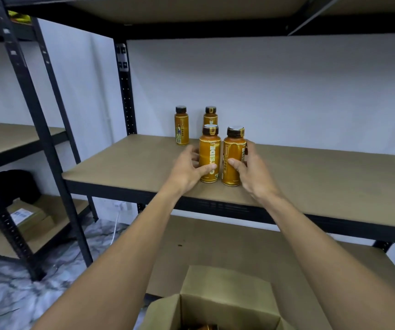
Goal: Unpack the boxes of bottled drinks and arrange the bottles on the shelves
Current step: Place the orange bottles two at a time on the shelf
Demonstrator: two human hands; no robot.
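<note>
Head view: the left hand (187, 169) grips the first bottle (209, 151), thumb across its label and fingers behind it. The right hand (253, 172) grips the second bottle (232, 153) just to its right, thumb on the front and fingers round the far side. Both bottles stand upright and almost touching on the shelf (120, 163), near its front edge. A back-left bottle (181, 126) and a back bottle (210, 115) stand far by the wall, the latter right behind the first bottle, and an open box (227, 289) sits near, below the arms.
</note>
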